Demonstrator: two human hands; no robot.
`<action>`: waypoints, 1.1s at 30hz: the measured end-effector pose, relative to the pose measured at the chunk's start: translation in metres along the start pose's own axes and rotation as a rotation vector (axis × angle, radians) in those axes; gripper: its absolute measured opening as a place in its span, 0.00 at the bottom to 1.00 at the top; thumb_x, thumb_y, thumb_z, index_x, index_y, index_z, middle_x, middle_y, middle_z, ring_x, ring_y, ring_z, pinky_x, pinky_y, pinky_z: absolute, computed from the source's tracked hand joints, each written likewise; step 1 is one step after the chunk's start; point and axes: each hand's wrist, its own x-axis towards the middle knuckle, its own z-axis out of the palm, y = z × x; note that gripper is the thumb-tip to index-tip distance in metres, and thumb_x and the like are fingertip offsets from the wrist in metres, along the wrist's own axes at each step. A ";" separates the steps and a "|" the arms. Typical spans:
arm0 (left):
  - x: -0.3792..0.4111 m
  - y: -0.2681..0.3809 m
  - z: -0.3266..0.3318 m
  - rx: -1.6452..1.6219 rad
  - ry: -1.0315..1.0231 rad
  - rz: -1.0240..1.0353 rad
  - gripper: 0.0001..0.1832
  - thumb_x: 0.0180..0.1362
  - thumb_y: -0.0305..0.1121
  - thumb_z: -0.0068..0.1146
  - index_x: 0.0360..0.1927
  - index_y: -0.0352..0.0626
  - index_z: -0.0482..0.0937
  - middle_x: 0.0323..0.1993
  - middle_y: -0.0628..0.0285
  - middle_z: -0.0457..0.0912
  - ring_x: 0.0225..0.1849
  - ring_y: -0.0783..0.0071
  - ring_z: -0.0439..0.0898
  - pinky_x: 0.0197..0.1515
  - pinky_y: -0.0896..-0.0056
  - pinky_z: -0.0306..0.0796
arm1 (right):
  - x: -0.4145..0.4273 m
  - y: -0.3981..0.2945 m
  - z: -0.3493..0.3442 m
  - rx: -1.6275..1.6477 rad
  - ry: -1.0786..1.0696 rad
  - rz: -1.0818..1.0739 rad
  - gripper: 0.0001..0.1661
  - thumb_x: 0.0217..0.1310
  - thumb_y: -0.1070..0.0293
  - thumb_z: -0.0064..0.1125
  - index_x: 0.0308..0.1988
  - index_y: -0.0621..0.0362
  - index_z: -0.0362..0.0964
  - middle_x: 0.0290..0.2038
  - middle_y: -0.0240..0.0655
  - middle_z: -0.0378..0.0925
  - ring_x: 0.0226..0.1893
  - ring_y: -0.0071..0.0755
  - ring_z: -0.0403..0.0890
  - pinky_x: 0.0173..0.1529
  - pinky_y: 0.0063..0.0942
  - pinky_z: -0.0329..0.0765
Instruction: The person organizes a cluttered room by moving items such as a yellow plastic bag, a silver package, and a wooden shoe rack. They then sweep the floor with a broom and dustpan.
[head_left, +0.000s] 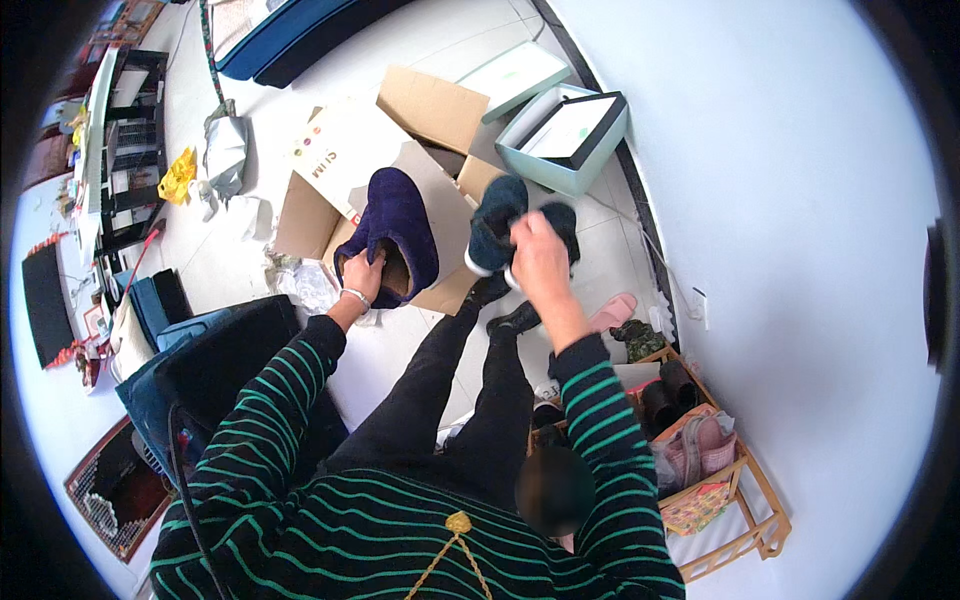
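My left hand (364, 276) grips a pair of dark purple plush slippers (402, 210) by the rim of the heel opening. The soles are out of sight, and one slipper partly covers the other. In my right hand (541, 259) is a pair of dark teal shoes or slippers (501, 204) with white sole edges; my hand is blurred and hides part of them. An open cardboard box (435, 105) with printing on a flap lies on the floor beyond and beneath the slippers. My feet in dark socks (517, 319) are below the teal pair.
A pale green box (562, 178) and its lid (517, 75) lie by the wall. A wooden shoe rack (750, 495) with shoes stands at my right, near a pink slipper (613, 311). Crumpled clear plastic (307, 285) is beside the carton. A dark blue seat (225, 367) is at my left.
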 end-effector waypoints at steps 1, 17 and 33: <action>0.003 0.002 0.004 -0.029 0.015 0.014 0.17 0.51 0.41 0.48 0.29 0.34 0.75 0.26 0.41 0.75 0.32 0.46 0.74 0.37 0.53 0.66 | 0.018 0.008 -0.001 -0.026 0.025 -0.043 0.06 0.39 0.80 0.49 0.25 0.60 0.67 0.30 0.39 0.66 0.34 0.42 0.72 0.36 0.35 0.72; -0.006 0.068 0.041 0.087 -0.141 0.137 0.16 0.52 0.43 0.48 0.27 0.38 0.73 0.21 0.43 0.75 0.28 0.46 0.75 0.33 0.52 0.68 | -0.009 0.062 -0.017 0.058 0.197 0.314 0.12 0.45 0.74 0.53 0.36 0.56 0.69 0.35 0.39 0.72 0.38 0.45 0.73 0.40 0.36 0.70; 0.223 0.250 0.096 1.099 -0.061 0.910 0.13 0.53 0.35 0.43 0.22 0.43 0.79 0.28 0.54 0.78 0.32 0.61 0.78 0.32 0.64 0.73 | -0.367 -0.059 0.051 0.415 0.101 1.093 0.14 0.47 0.72 0.54 0.39 0.57 0.71 0.30 0.41 0.73 0.31 0.38 0.76 0.36 0.29 0.72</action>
